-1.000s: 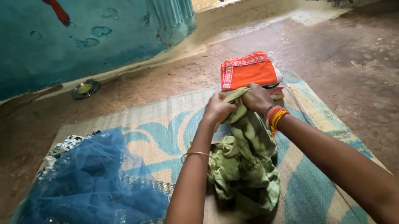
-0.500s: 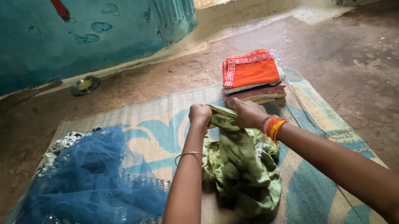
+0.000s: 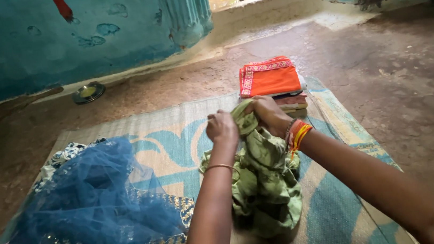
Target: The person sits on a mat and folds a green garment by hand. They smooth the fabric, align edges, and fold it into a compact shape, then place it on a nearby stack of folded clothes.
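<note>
Head view, looking down at a woven mat (image 3: 345, 216) with a pale blue pattern, laid on an earthen floor (image 3: 412, 90). The left hand (image 3: 222, 127) and right hand (image 3: 268, 112) are both closed on the upper edge of a crumpled green garment (image 3: 264, 187), bunching it between them just above the mat. The rest of the garment hangs and pools below the hands at the middle of the mat, unfolded and creased. A thin bangle sits on the left wrist; red and yellow bangles (image 3: 296, 134) sit on the right.

Beyond the hands, at the far edge of the mat, stands a stack (image 3: 271, 81) of folded clothes with an orange piece on top; this part of the work appears done. To the left lies a loose heap of blue net fabric (image 3: 86, 205) with sequined trim, and a patterned cloth (image 3: 64, 154) shows at its far side; both are unfolded. Judged from this layout, the folding is partway along: several pieces are stacked, the green one is in hand but not yet flattened or folded, and the blue heap remains.

A metal dish (image 3: 89, 92) rests on the floor by the turquoise wall (image 3: 32, 55).
</note>
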